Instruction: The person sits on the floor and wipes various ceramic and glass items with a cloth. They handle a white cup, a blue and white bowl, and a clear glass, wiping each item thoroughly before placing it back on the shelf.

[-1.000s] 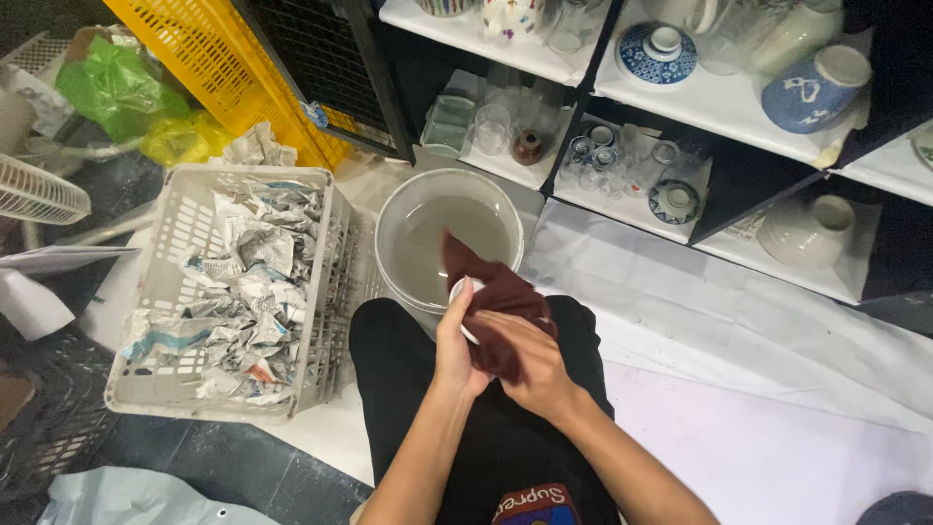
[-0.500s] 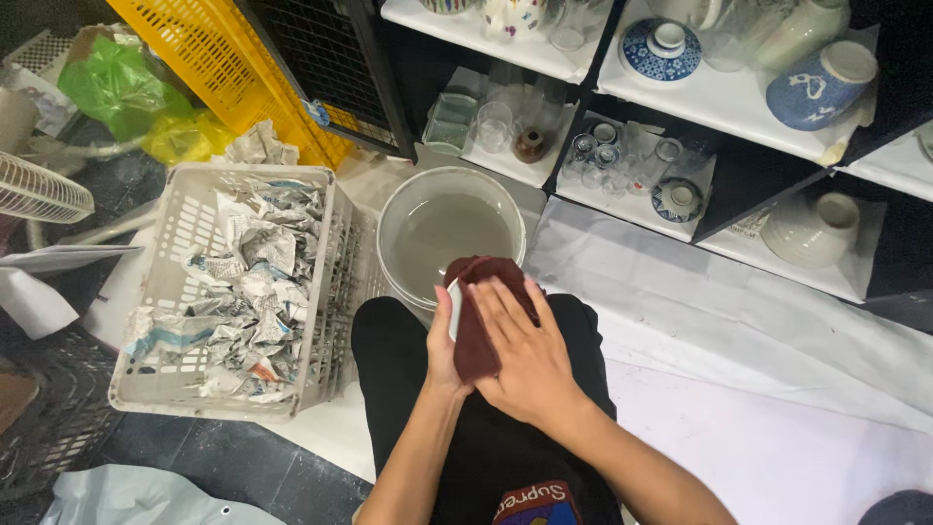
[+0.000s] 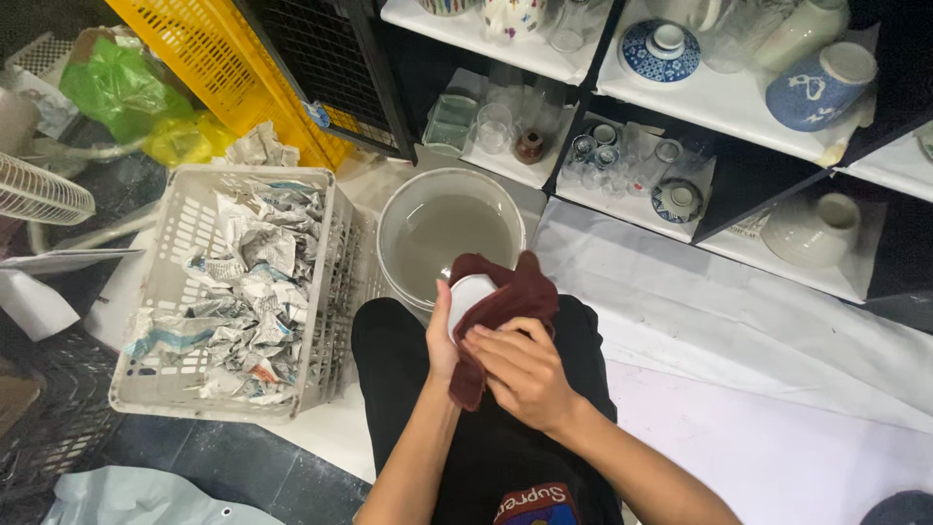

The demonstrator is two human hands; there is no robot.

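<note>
Hands meet low in the middle here, right over the lap, just this side of the grey basin [image 3: 449, 238] of murky water. The left hand [image 3: 442, 340] cradles a small white dish [image 3: 470, 292] from the left, thumb up along its near rim, the rest of that hand's fingers hidden behind the dish and the cloth, so how they sit I cannot tell. The dark red cloth [image 3: 510, 306] wraps over the dish's right side and hangs down below it.

The right hand [image 3: 520, 374] lies on top of the cloth, fingers [image 3: 496, 340] held close together and pressed flat against the fabric, pointing left toward the dish. So the dish sits up and to the left of those fingertips, touching them only through the cloth, and its bare white face tilts toward the basin. The left hand is the one with direct contact on the dish; the right has the cloth alone.

Left of the basin stands a pale plastic basket [image 3: 155, 292] full of crumpled newspaper [image 3: 248, 292]. Beyond the basin, dark shelves [image 3: 719, 102] carry glasses and blue-and-white bowls, well apart from both hands.
</note>
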